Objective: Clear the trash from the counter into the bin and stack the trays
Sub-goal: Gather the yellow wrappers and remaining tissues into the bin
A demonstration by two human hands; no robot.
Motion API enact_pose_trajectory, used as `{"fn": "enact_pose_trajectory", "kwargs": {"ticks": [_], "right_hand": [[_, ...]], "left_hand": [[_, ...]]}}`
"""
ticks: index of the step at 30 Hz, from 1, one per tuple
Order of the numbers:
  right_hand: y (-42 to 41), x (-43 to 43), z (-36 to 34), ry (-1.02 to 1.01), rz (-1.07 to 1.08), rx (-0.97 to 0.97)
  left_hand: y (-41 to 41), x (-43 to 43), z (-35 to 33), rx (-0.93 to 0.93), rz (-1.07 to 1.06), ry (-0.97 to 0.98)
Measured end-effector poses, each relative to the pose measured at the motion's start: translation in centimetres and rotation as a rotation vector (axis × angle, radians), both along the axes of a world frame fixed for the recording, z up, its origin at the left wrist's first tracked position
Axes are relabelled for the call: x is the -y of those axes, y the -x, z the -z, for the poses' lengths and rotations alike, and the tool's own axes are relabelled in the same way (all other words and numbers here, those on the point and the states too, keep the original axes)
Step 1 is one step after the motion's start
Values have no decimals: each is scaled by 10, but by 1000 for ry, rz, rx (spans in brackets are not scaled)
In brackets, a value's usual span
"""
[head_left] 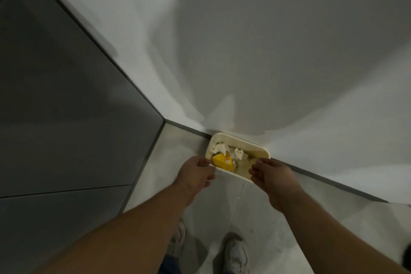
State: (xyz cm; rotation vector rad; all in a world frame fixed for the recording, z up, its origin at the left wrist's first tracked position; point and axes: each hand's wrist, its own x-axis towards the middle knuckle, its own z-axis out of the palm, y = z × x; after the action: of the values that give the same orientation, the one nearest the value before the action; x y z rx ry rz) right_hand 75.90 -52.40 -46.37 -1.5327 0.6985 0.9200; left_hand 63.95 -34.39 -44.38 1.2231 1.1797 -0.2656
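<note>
1. Your left hand (198, 170) is at the left short end of a shallow, cream-white rectangular tray with rounded corners (242, 141); the fingers are curled in narrowly and pinch its rim.
2. Your right hand (272, 174) is at the tray's near right corner, fingers bent and close together over the edge. The frame is blurred there, so you cannot tell whether they press the rim or only lie against it.
3. The tray is between your two hands, out in front of you, its far long side close to the dark strip (189, 130) where the white wall (289, 51) meets the pale floor (255, 207). You cannot tell from this view whether it rests on anything or hangs in your grip.
4. Inside the tray, at the left end, lies a bright yellow wedge-shaped carton with a small red mark (222, 161), just beside your left fingertips.
5. Crumpled white paper scraps (231, 151) sit behind and to the right of the carton, in the tray's middle.
6. A grey panelled surface (66, 95) fills the left side, meeting the wall at a corner.
7. Your two pale sneakers (235, 253) show below, on the floor, well apart from the tray.
</note>
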Motion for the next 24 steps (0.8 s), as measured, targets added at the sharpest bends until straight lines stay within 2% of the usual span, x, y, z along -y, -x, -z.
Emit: {"fn": "enact_pose_trajectory", "kwargs": {"ticks": [3,6,15,20,24], "right_hand": [[3,-9,-38,-10,-29,29],[1,-28,-92,-25,-104,141],[4,-87,-317,-124,-500,526],[28,-123,-456,-190,-694,719],[55,-156,-523,-261,-815,852]], "left_hand": [[18,-10,-29,4,36,-86],[23,-25,-77,67,7,-162],[40,-76,-278,304,-45,-369],[88,-106,-411,450,-184,-454],[141,-136,-474,478,-336,-527]]}}
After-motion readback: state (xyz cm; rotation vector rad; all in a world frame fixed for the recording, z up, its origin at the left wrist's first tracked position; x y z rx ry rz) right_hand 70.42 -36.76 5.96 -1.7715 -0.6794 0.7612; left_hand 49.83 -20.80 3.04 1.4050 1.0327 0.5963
